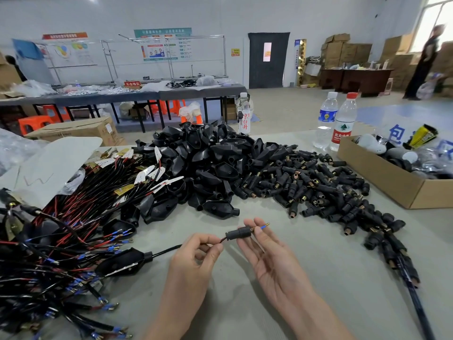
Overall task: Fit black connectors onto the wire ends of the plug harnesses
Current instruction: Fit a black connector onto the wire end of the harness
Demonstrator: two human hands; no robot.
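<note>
**Connector on the wire, over the near edge of the table**

The left hand (193, 256) pinches a thin black wire (169, 250) between thumb and forefinger, just left of a black connector (238, 233) threaded on it. The right hand (267, 253) is palm up with its fingers nearly straight and loose, and only the fingertips touch the connector's right end. Past them the wire's blue-sleeved brass tip (264, 226) sticks out. The wire runs back left to a black plug shell (122, 263) lying on the grey table (318, 278).

To the left sprawls a tangle of red and black harnesses (61, 229). A heap of plug shells (208, 168) stands in the middle. Loose connectors (318, 187) spread to the right, reaching a cardboard box (392, 177). Two water bottles (327, 119) stand just behind the box.
</note>
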